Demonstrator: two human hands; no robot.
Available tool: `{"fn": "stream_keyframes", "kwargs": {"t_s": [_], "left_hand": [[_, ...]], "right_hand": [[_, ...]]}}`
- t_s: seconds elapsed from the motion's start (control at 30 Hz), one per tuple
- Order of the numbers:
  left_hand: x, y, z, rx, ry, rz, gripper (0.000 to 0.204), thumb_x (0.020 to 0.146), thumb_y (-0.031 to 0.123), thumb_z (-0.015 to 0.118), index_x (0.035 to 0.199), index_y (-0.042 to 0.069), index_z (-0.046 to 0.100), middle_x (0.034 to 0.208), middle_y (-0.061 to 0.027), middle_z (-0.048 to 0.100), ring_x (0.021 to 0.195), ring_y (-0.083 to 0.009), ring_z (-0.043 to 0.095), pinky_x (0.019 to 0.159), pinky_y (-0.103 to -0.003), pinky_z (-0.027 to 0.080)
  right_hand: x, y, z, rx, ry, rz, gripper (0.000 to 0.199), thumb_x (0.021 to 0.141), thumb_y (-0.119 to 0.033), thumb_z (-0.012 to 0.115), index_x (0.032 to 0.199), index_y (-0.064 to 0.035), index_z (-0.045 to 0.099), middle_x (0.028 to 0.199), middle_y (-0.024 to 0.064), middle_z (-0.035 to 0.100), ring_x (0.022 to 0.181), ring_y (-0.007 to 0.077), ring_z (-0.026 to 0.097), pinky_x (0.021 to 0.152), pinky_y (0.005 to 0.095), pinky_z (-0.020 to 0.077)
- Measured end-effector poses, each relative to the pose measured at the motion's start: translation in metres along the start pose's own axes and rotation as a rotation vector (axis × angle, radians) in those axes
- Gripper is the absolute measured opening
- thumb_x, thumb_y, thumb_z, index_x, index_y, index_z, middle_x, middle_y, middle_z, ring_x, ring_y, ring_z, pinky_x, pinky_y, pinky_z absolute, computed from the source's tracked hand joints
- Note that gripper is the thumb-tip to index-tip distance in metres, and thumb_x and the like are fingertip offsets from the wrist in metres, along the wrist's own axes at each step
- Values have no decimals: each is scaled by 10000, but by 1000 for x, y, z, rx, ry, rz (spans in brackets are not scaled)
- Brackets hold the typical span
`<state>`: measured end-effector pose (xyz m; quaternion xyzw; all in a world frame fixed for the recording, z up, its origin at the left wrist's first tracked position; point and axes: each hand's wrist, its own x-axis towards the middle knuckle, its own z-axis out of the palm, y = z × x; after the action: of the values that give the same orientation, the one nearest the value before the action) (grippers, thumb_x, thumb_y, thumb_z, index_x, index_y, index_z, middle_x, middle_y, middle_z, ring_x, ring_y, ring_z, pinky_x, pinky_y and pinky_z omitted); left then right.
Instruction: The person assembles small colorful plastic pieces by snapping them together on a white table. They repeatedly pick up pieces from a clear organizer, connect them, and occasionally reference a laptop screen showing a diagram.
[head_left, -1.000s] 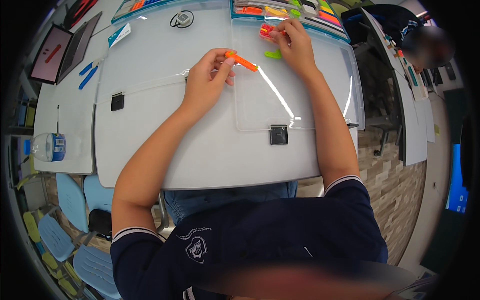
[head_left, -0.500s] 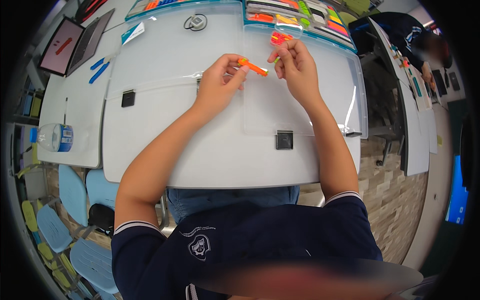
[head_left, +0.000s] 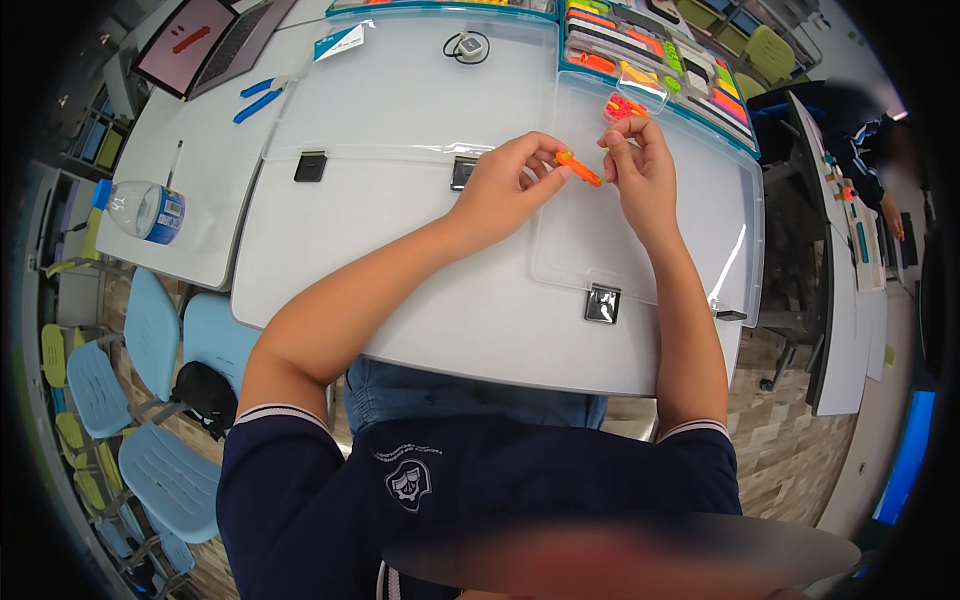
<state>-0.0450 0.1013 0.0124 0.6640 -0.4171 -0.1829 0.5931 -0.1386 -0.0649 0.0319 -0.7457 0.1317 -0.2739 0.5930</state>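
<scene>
My left hand [head_left: 508, 192] pinches a short orange building beam [head_left: 580, 170] between thumb and fingers. A bit of yellow-green shows at the beam's end by the fingertips. Just to its right, my right hand [head_left: 643, 172] is raised with thumb and fingers drawn together. A speck of green shows at those fingertips, seemingly a small green piece, mostly hidden. The hands are close but apart, above a clear plastic lid [head_left: 690, 250]. Beyond the right hand, red and yellow small parts [head_left: 625, 107] lie in a clear container.
A sorting case [head_left: 690, 75] of colourful parts stands at the far right. A white cable [head_left: 466, 46] and a card [head_left: 338, 42] lie on another clear lid. Blue-handled pliers [head_left: 260, 98], a laptop [head_left: 215, 45] and a water bottle [head_left: 145, 210] are at left. Another person sits far right.
The view has swung, so the table and things appear shifted right. Both hands stay close together; the orange beam is still in my left hand, tilted slightly more downward.
</scene>
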Motion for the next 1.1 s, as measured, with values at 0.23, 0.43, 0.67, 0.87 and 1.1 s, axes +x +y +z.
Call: {"fn": "stream_keyframes", "kwargs": {"t_s": [0.23, 0.43, 0.67, 0.87, 1.1], "left_hand": [[1, 0, -2, -12, 17, -11, 250, 926, 201, 651, 1113, 39, 612, 974, -30, 649, 877, -81, 593, 655, -239, 485], [3, 1, -3, -68, 40, -38, 253, 930, 182, 646, 1118, 19, 600, 958, -44, 623, 874, -85, 586, 608, -235, 505], [4, 3, -6, -219, 86, -36, 258, 967, 143, 582, 1175, -3, 537, 1008, -72, 614, 876, -103, 590, 631, -251, 528], [8, 0, -7, -352, 139, -18, 260, 973, 148, 575, 1174, -8, 522, 1025, -81, 612, 858, -111, 600, 630, -244, 537], [8, 1, -7, -455, 103, -64, 296, 979, 174, 577, 1201, -6, 499, 1086, -120, 634, 880, -135, 610, 681, -269, 544]], "right_hand": [[1, 0, -1, -53, 30, 25, 81, 932, -48, 602, 999, -9, 577, 918, 36, 599, 610, 49, 518, 555, 208, 429], [1, 0, -2, -95, 13, 35, 93, 903, -49, 640, 977, 5, 656, 895, 26, 644, 609, 49, 526, 575, 199, 438], [0, -2, -2, -169, -28, 12, 124, 887, -95, 680, 980, -37, 738, 848, 16, 655, 609, 48, 526, 578, 203, 429], [-1, -5, -2, -83, -47, -10, 167, 873, -142, 716, 990, -24, 733, 832, 19, 645, 624, 54, 535, 577, 207, 423], [-1, -2, -3, -149, -69, -20, 166, 889, -130, 696, 1012, -21, 715, 911, 26, 651, 678, 65, 561, 576, 204, 427]]}}
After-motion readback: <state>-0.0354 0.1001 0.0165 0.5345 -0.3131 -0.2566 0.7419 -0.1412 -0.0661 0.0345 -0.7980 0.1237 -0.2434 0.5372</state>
